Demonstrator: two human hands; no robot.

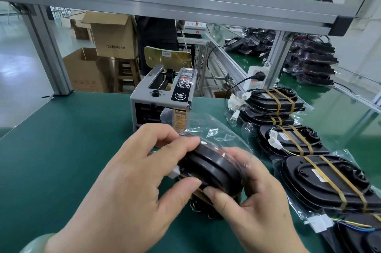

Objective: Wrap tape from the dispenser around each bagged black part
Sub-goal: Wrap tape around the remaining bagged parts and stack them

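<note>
- Both hands hold one bagged black part (214,168) above the green tabletop (61,139): left hand (132,180) pinches its left edge, right hand (257,197) grips its right side.
- The tape dispenser (162,98) stands just behind.
- Taped parts (321,180) lie in a row to the right.

The left hand (132,180) and right hand (261,207) hide the near end of the bagged black part (214,167). Another bagged part (354,239) runs off the bottom-right corner. The tape dispenser (144,98) bears label print too small to read.
</note>
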